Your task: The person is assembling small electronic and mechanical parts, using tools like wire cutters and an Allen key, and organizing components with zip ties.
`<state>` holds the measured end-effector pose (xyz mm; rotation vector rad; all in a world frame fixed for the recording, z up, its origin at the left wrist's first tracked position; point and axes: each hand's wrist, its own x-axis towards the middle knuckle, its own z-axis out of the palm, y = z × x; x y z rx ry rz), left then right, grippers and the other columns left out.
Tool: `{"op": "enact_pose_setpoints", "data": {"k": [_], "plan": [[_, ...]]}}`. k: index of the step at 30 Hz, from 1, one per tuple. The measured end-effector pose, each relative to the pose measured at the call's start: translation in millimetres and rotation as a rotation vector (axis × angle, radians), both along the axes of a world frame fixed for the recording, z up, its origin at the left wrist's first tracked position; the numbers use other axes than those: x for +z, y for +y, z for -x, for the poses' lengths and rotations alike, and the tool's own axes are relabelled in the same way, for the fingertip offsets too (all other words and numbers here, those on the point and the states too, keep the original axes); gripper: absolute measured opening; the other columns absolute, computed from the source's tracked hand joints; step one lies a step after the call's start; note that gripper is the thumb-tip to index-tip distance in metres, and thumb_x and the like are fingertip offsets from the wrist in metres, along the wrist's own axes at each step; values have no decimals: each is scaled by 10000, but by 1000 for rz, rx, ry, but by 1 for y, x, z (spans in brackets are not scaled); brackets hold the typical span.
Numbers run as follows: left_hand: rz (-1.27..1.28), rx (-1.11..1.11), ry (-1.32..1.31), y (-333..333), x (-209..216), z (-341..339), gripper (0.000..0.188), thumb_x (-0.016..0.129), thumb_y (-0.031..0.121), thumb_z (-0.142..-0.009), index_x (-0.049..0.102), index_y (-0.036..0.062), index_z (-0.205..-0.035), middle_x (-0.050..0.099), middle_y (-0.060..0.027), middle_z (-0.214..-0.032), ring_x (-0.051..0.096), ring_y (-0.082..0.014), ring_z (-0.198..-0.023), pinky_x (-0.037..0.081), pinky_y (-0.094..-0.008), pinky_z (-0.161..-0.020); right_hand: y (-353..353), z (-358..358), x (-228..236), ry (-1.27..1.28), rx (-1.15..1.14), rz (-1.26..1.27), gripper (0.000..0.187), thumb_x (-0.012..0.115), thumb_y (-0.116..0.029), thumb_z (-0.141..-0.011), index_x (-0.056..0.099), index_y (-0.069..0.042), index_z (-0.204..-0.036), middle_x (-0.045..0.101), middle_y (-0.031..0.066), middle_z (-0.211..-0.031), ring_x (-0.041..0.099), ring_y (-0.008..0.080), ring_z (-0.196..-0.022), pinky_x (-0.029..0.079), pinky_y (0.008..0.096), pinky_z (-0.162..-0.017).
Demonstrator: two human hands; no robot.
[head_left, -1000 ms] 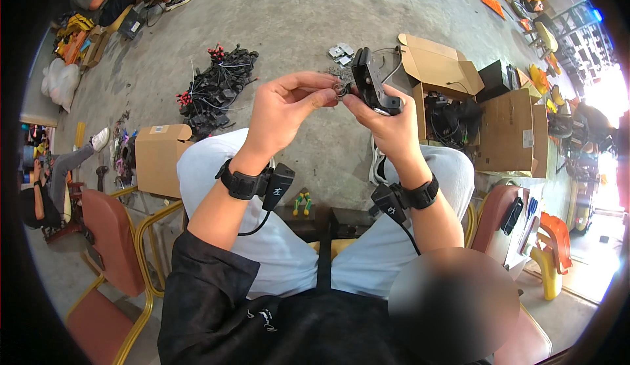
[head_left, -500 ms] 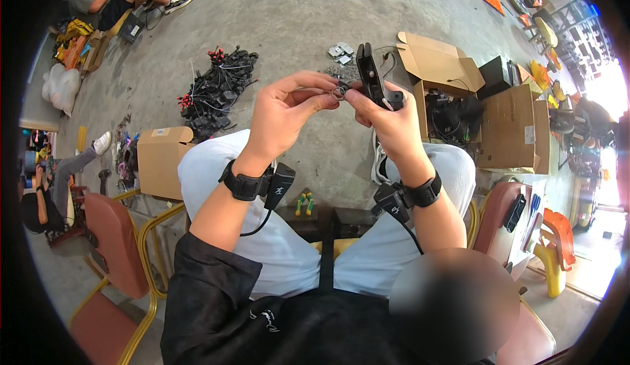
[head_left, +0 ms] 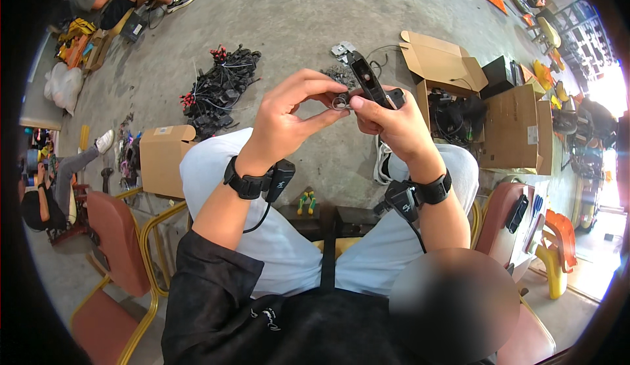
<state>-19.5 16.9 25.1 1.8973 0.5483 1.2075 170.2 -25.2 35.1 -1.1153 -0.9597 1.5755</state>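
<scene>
In front of my knees my right hand (head_left: 388, 117) grips a long black part (head_left: 365, 76), channel-shaped and open along its length. The part leans up and to the left, its lower end close to my palm. My left hand (head_left: 283, 110) meets it from the other side, thumb and fingertips closed around a small metal wire ring (head_left: 335, 103). The ring sits right beside my right thumb and the black part; whether it is joined to that part I cannot make out.
Tangled black parts with red tips (head_left: 223, 89) lie on the floor ahead left. Small metal pieces (head_left: 340, 74) lie beyond my hands. An open cardboard box (head_left: 508, 125) with black cables is at right. Yellow-green pliers (head_left: 306, 202) rest between my legs. Chairs (head_left: 117, 243) flank me.
The black part has tilted further left and its top has dropped. The fingertips of my left hand have opened a little wider around the ring, which now shows more plainly.
</scene>
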Motion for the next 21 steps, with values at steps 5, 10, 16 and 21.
{"op": "enact_pose_setpoints", "data": {"k": [5, 10, 16, 21], "plan": [[9, 36, 4, 2, -1, 2, 287, 724, -15, -740, 629, -11, -1011, 603, -87, -990, 633, -155, -831, 525, -255, -731, 0, 4, 2, 8, -6, -5, 179, 745, -161, -784, 671, -25, -874, 540, -41, -643, 451, 35, -562, 331, 205, -493], [11, 16, 26, 3, -1, 4, 326, 703, -28, -761, 606, -9, -1072, 606, -88, -1001, 631, -153, -850, 523, -262, -759, 0, 8, 2, -69, -93, -64, 237, 749, -169, -779, 679, -15, -945, 595, -31, -697, 478, 23, -588, 365, 179, -516], [412, -56, -204, -6, 4, 0, 258, 655, -33, -821, 558, -26, -1059, 633, -108, -992, 632, -158, -919, 521, -279, -828, 1, 8, 5, -68, -93, -154, 255, 734, -141, -791, 677, 0, -995, 648, -12, -785, 518, 16, -658, 387, 161, -577], [475, -118, -120, -2, 1, 7, 216, 654, -30, -824, 560, -30, -1018, 641, -115, -994, 638, -162, -921, 520, -278, -839, 0, 7, 1, -128, -62, -154, 243, 725, -130, -799, 675, 1, -997, 653, -13, -791, 520, 12, -675, 382, 158, -587]]}}
